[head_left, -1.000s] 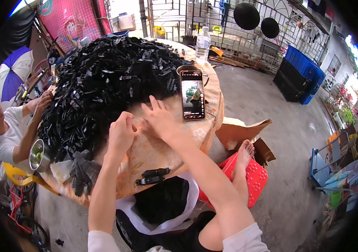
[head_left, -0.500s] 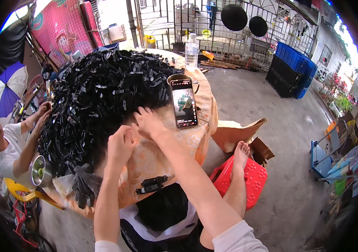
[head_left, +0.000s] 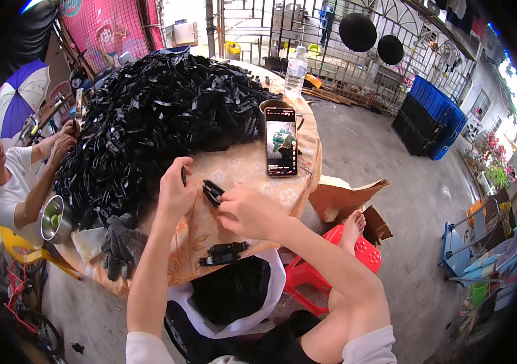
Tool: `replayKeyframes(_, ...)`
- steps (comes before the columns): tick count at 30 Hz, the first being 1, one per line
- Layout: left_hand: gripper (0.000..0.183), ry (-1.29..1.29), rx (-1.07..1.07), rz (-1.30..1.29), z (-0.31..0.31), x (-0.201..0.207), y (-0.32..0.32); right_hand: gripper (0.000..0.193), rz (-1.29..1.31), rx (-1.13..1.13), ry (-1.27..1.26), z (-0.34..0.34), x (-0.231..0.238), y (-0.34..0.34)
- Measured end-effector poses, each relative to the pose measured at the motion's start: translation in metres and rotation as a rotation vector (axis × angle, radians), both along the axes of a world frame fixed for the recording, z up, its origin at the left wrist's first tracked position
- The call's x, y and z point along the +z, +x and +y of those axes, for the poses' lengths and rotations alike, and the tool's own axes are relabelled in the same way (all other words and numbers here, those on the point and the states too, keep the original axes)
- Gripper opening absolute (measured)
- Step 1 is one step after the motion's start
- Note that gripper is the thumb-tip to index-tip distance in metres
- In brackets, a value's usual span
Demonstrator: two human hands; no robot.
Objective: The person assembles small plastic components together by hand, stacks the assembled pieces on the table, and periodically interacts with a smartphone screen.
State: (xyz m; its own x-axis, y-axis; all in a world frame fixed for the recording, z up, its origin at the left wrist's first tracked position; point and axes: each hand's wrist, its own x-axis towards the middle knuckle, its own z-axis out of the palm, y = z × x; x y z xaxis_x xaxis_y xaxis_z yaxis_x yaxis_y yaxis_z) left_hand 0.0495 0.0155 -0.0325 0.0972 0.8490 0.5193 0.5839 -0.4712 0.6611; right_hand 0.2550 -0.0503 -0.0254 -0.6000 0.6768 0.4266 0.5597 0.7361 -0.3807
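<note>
A large heap of small black plastic clip-like parts (head_left: 161,115) covers the far left of the table. My left hand (head_left: 175,193) is closed near the heap's front edge, with a dark part showing between thumb and fingers. To its right, my right hand (head_left: 249,212) pinches several narrow black plastic parts (head_left: 213,192), which point toward the left hand. Both hands are over the orange flowered tablecloth (head_left: 240,167). Nearer to me, a small group of black parts (head_left: 223,253) lies in a row at the table's edge. Below it hangs a white bag (head_left: 278,276) with black contents.
A phone (head_left: 281,142) leans on a metal mug, near a water bottle (head_left: 295,73). Grey gloves (head_left: 122,242) and a metal bowl (head_left: 56,221) are at the left, where another person (head_left: 12,182) handles parts. A red stool (head_left: 307,276) stands right.
My right hand has drawn back from the heap toward me and now holds several black parts. A dark part now shows in my left hand. The head view has shifted slightly.
</note>
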Motion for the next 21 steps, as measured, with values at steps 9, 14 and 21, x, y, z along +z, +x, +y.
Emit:
replayKeyframes(9, 0.026, -0.316, -0.089, -0.366, -0.016, 0.002, 0.019, 0.013, 0.174, -0.071, -0.057, -0.018, -0.005, 0.015)
replayKeyframes(14, 0.024, -0.193, -0.182, -0.190, -0.015, 0.004, 0.016, 0.021, 0.347, -0.044, -0.168, -0.009, -0.012, 0.017)
replayKeyframes(21, 0.026, -0.067, -0.162, -0.205, -0.023, 0.017, 0.025, 0.021, 0.432, -0.120, -0.062, 0.012, -0.026, 0.028)
